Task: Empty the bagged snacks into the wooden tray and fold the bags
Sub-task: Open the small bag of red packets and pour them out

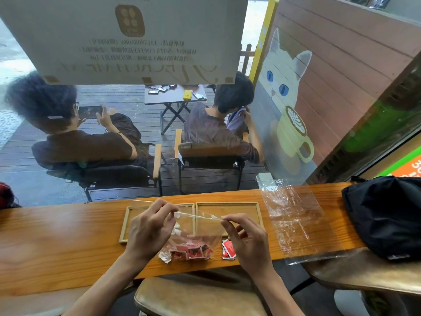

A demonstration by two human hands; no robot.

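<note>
Wooden counter [68, 236] faces a window, seemingly café-front.

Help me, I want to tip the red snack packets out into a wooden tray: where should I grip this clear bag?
Judging by its pose, grip the clear bag by its bottom corners, coming from the near side. The left hand and right hand pinch its mouth, and the red packets sag at the bottom, so lifting there should spill them toward the wooden tray.

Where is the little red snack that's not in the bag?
The loose red snack packet lies on the wooden counter, just under the right hand, right of the clear bag.
</note>
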